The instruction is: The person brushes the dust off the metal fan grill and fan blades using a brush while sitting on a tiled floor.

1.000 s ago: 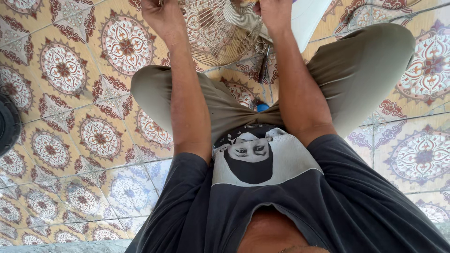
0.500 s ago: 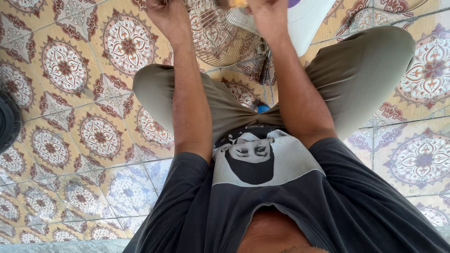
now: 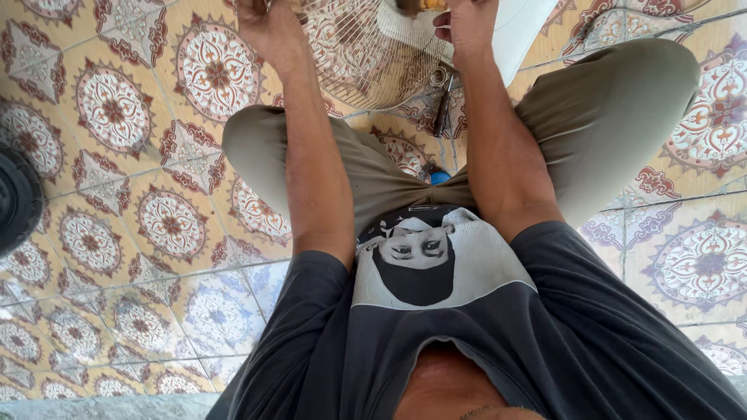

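Note:
A round wire fan guard (image 3: 350,62) stands on the tiled floor between my knees, at the top of the head view. My left hand (image 3: 264,27) is closed around the guard's left rim, with its fingertips cut off by the frame's top edge. At the guard's right side, my right hand (image 3: 467,23) has its fingers curled against a white plastic part (image 3: 397,27). A small orange-yellow thing (image 3: 424,5) shows just above that hand. What it holds is hidden by the frame edge.
I sit on patterned floor tiles (image 3: 117,117) with legs in khaki trousers (image 3: 599,117) spread. A white fan body (image 3: 517,35) lies behind the guard. Pliers (image 3: 442,113), a metal ring (image 3: 437,78) and a blue cap (image 3: 440,177) lie between my legs. A black round object (image 3: 15,198) is at the left edge.
My right hand has shifted slightly right and its fingers have re-curled on the white part. The left hand stays on the guard's rim. The view has tilted a little.

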